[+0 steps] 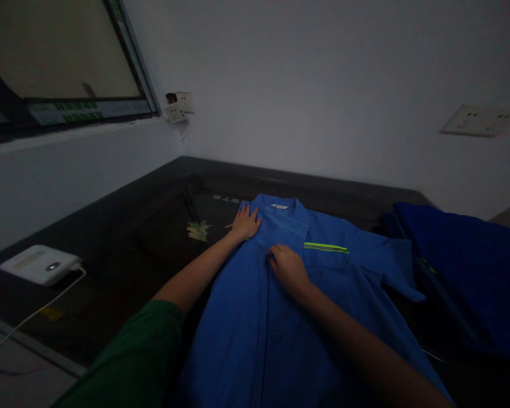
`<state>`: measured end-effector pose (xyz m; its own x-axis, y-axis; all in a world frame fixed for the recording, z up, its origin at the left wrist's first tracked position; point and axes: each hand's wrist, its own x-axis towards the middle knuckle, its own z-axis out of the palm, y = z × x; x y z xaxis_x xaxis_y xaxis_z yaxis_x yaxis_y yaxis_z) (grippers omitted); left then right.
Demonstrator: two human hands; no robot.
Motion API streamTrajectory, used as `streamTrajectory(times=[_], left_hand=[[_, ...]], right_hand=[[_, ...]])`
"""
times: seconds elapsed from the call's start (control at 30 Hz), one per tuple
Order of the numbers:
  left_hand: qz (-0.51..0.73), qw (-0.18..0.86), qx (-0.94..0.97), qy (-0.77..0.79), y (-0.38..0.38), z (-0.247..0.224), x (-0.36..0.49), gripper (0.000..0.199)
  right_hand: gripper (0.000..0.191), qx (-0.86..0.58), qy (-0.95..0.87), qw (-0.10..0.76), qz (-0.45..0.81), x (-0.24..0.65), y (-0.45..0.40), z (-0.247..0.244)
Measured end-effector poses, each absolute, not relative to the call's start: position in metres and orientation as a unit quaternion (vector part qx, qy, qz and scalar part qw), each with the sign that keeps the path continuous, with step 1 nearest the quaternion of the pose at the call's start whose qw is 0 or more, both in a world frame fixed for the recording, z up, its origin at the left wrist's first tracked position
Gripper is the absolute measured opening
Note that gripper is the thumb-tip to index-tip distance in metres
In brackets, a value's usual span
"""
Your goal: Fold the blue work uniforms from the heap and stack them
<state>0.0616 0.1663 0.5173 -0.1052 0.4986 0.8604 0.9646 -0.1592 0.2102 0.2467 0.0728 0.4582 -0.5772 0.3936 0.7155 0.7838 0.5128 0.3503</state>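
A blue short-sleeved work shirt (242, 300) lies spread on a dark glossy surface, its collar at the far end. A yellow-green strip crosses its chest, and a white label shows inside the collar. My left hand (246, 222) rests on the shirt near the shoulder left of the collar, fingers stretched out and spread. Lower and to the right, my right hand (288, 269) has curled fingers pinching the cloth at the edge of the front opening. The left sleeve side is partly folded inward or hidden by my left arm.
Dark blue folded garments (463, 266) are stacked at the right. A white box-shaped device (40, 264) with a cable sits at the left. Walls border the surface, with a window (63, 51) at upper left and sockets (478, 120) on the right.
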Motion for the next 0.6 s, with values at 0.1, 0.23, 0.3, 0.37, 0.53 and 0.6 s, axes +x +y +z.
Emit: streamTrajectory(times=[0.1, 0.23, 0.3, 0.37, 0.53, 0.6], left_hand=[[-0.468, 0.263, -0.61, -0.583, 0.165, 0.518, 0.061, 0.057], [-0.535, 0.323, -0.61, -0.487, 0.145, 0.518, 0.061, 0.045], [-0.545, 0.323, -0.656, -0.409, 0.129, 0.511, 0.064, 0.036], [-0.54, 0.283, -0.713, -0.346, 0.112, 0.497, 0.068, 0.029], [-0.552, 0.229, -0.739, -0.311, 0.091, 0.452, 0.074, 0.024], [-0.554, 0.224, -0.74, -0.308, 0.09, 0.44, 0.073, 0.025]], right_hand=[[0.015, -0.352, -0.825, 0.301, -0.322, 0.251, 0.073, 0.457], [0.016, -0.334, -0.83, 0.315, -0.317, 0.255, 0.081, 0.453], [0.017, -0.321, -0.832, 0.32, -0.319, 0.255, 0.083, 0.451], [0.022, -0.316, -0.827, 0.324, -0.333, 0.255, 0.081, 0.45], [0.023, -0.331, -0.806, 0.296, -0.391, 0.25, 0.072, 0.453], [0.019, -0.342, -0.805, 0.296, -0.385, 0.25, 0.072, 0.456]])
